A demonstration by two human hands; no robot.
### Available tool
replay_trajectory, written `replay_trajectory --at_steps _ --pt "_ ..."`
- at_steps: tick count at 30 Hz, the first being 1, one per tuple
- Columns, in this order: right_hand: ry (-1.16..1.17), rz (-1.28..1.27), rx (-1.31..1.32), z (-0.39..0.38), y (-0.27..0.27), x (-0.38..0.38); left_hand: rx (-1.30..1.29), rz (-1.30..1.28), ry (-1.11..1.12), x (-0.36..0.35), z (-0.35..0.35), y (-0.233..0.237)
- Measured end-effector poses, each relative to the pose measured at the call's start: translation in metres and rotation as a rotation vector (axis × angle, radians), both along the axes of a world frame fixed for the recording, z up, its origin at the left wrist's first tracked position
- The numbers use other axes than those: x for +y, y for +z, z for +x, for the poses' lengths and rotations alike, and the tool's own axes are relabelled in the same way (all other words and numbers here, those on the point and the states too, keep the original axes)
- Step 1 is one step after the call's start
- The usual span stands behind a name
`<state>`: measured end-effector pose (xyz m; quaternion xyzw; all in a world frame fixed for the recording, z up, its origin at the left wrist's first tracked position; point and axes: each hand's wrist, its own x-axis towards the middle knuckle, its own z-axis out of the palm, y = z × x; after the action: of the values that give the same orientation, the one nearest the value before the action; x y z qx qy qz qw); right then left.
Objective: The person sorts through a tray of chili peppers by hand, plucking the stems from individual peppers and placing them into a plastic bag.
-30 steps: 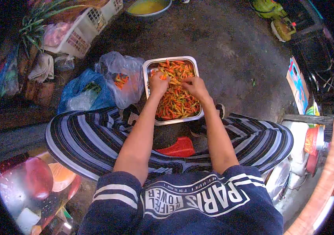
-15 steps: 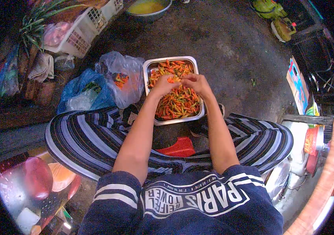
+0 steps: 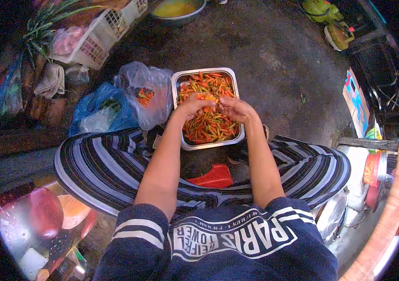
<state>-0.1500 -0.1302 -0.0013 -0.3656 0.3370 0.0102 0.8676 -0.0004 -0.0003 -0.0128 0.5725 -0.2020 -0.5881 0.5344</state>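
A rectangular metal tray (image 3: 240, 136) full of orange, red and green chillies (image 3: 211, 129) stands on the floor before my knees. Over its left side, my left hand (image 3: 195, 106) is closed around several orange chillies. My right hand (image 3: 235, 108) is over the tray's right half, with thumb and fingers pinched near the left fingertips. Whatever lies between its fingertips is too small to make out.
Left of the tray are a clear plastic bag (image 3: 157, 100) with chillies inside and a blue bag (image 3: 97, 110). A basin (image 3: 179, 17) of yellowish liquid and a white basket (image 3: 91, 49) stand farther off. A red object (image 3: 212, 177) lies between my legs.
Both hands have moved slightly down toward me and a little apart. The right hand has turned, its fingers more spread above the tray. Tray and bags are unmoved.
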Motion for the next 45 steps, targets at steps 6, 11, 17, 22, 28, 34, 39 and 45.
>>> replay_trajectory --at_steps 6,11,17,22,28,34,39,45 --pt "-0.201 -0.257 0.160 -0.002 -0.047 -0.016 0.086 -0.015 0.028 0.008 0.006 0.003" --pt "0.093 -1.424 0.653 -0.005 -0.040 0.017 -0.022 0.059 0.097 0.009 0.004 0.004" --pt "0.080 -1.472 0.655 0.002 -0.050 0.020 -0.192 0.091 0.108 0.005 0.010 -0.001" --pt "0.304 -1.511 0.489 0.012 -0.012 -0.005 -0.447 0.006 0.121 -0.012 0.005 0.028" --pt "0.388 -1.649 0.358 0.027 0.038 0.007 -0.971 -0.326 0.183 -0.030 0.012 -0.061" --pt "0.272 -1.552 0.213 0.029 0.039 0.012 -0.383 0.020 0.019 -0.013 0.010 -0.004" --pt "0.235 -1.205 0.155 0.025 0.040 0.009 -0.250 0.039 0.045 -0.010 0.014 -0.010" --pt "-0.118 -0.437 0.126 0.012 -0.016 -0.005 -0.014 0.001 0.200 -0.005 0.015 -0.008"
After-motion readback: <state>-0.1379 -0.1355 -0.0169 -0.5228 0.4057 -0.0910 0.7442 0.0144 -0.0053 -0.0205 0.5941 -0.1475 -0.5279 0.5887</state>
